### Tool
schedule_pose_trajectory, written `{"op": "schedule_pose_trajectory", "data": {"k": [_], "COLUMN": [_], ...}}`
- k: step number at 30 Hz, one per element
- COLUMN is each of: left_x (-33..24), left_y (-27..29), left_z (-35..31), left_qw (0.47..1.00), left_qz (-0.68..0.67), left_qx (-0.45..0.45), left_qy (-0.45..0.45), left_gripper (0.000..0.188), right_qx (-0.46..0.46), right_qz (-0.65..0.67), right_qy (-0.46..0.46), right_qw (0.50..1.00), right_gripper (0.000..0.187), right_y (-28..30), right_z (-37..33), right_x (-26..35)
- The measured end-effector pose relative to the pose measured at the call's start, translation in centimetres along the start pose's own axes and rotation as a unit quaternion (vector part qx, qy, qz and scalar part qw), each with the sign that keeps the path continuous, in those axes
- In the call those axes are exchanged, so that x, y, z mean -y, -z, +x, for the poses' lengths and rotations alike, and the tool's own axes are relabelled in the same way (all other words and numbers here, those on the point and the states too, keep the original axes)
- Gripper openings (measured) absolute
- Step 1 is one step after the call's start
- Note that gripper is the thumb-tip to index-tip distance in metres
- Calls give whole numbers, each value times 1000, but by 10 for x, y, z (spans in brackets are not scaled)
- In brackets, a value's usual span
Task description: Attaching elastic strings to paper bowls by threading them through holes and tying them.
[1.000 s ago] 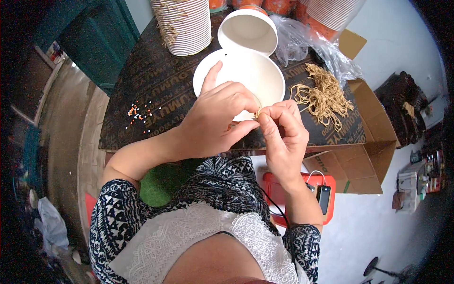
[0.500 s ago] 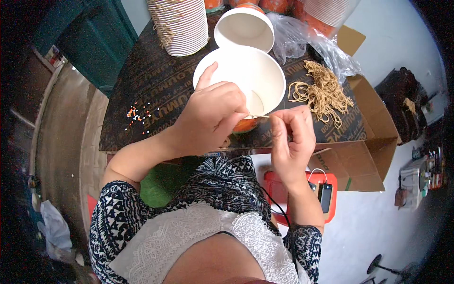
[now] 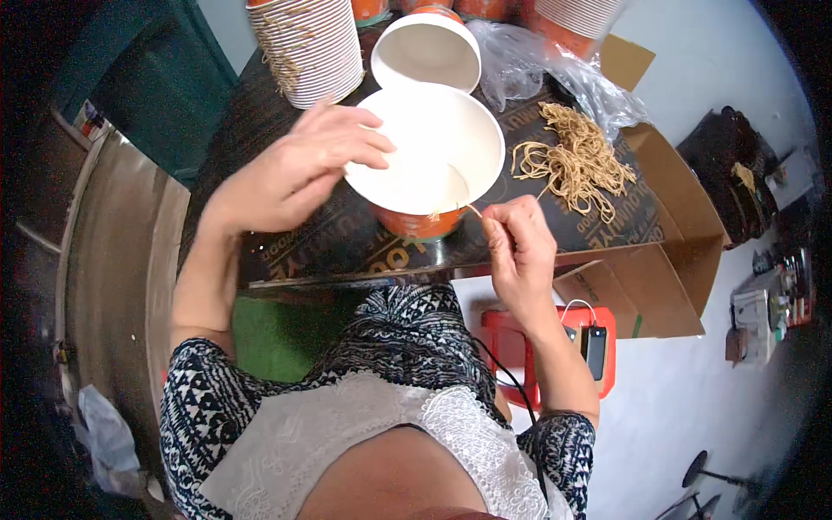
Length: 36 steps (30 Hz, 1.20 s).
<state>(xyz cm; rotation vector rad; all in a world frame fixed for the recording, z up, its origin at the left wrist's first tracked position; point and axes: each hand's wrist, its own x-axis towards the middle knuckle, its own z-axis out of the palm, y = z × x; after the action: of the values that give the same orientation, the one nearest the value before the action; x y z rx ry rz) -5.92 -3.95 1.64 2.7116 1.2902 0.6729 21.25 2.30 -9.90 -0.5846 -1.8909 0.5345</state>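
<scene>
With our right hand (image 3: pixel 523 247) we pinched a string (image 3: pixel 472 209) by the rim of the tub (image 3: pixel 418 225) at five o'clock, while our left hand (image 3: pixel 295 169), fingers loosely spread, hung over nine o'clock, and gold lettering (image 3: pixel 404 256) marked the black table (image 3: pixel 316 260).

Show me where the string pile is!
In the head view, the string pile lies on the table at right, between the front bucket and the cardboard box, below the clear bag.

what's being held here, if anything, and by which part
The right hand pinches a tan strand between thumb and forefinger, just outside the near rim of the bucket. Whether the left hand grips the bucket cannot be told.
</scene>
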Motion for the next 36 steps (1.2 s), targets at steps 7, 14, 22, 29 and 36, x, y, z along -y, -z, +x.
{"op": "schedule_pose_trajectory", "data": {"k": [7, 14, 22, 29, 36], "left_x": [26, 19, -16, -36, -61], "left_y": [-9, -24, -49, -34, -92], "left_z": [-27, -10, 42, 34, -1], "left_qw": [981, 945, 964, 938, 936], "left_qz": [179, 233, 82, -51, -279], "left_qx": [-39, -145, -177, -334, -153], "left_qy": [67, 178, 182, 73, 149], "left_gripper": [11, 16, 24, 17, 30], "right_qx": [34, 37, 6, -7, 11], "right_qz": [19, -13, 75, 620, 762], "right_qy": [-53, -99, -110, -297, -311], "right_qw": [998, 994, 991, 726, 567], "right_gripper": [4, 5, 10, 27, 27], "right_y": [-9, 4, 24, 28, 10], "right_z": [-19, -20, -24, -9, 5], "right_x": [-17, -30, -16, 14, 26]}}
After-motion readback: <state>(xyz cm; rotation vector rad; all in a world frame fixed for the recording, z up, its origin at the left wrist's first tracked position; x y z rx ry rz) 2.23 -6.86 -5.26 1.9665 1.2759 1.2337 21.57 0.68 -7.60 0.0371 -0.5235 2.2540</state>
